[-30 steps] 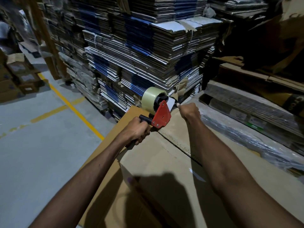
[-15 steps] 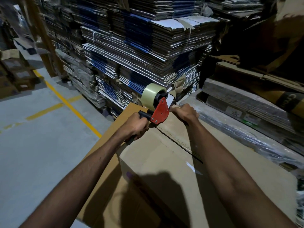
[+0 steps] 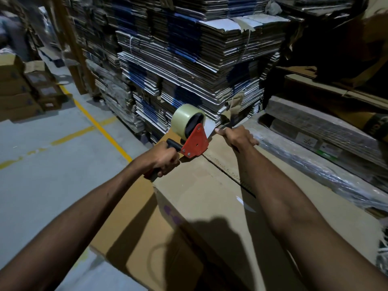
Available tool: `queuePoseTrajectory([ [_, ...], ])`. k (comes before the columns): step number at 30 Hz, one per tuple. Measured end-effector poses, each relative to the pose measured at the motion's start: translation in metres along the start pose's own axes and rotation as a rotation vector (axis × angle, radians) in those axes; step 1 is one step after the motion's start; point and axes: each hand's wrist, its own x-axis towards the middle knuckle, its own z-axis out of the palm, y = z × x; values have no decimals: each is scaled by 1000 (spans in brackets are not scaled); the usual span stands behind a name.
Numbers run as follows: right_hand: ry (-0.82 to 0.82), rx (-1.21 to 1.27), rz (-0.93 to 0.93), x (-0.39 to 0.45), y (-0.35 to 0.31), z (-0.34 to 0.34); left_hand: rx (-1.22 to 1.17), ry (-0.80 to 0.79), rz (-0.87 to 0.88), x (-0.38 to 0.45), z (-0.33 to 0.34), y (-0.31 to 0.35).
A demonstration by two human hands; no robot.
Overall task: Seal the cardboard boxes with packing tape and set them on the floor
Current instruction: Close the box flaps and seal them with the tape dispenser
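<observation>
Starting nearest, the big cardboard box (image 3: 210,206) lies flat-topped under both forearms, its middle seam (image 3: 226,173) open and untaped along the length that shows; it sits raised above the grey floor (image 3: 52,175), on what I cannot tell. Judgement: the step in hand is anchoring the tape's free end at the far edge; done well, the end goes down centred on the seam and over the far lip, is pressed flat, then the dispenser is drawn back along the seam with steady downward pressure so both flaps are caught evenly; a slack or skewed start would likely wander off the seam.

Further out, the left hand (image 3: 165,160) is wrapped tight round the black handle of the red tape dispenser (image 3: 195,141); the dispenser's nose rests on or just above the box top near the far end of the seam; the roll of clear tape (image 3: 184,118) stands on top. The right hand (image 3: 237,137), fingers curled, pinches the free tape end (image 3: 210,129) just beside the dispenser.

Beyond, stacks of flattened cartons (image 3: 189,59) rise close behind; a yellow floor line (image 3: 94,122) runs left.
</observation>
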Motion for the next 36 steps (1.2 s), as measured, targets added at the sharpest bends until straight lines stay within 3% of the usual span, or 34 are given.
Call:
queuePoseTrajectory([
  [10, -2, -44, -44, -15, 1, -7, 23, 117, -88, -50, -26, -46],
  [14, 21, -218, -41, -22, -2, -4, 28, 102, -97, -47, -21, -41],
  [16, 112, -327, -173, -31, -2, 3, 16, 95, -102, -48, -20, -42],
  [19, 271, -239, -537, -64, -5, 17, 5, 92, -90, -48, -20, -49],
  [23, 64, 7, -700, -127, -11, 46, 15, 65, -21, -46, -27, -52],
  [28, 60, 158, -659, -167, 0, 68, 79, 28, 91, -48, -36, -54],
  [36, 115, 304, -399, -189, -22, 67, 90, -61, 172, -45, -50, -63],
])
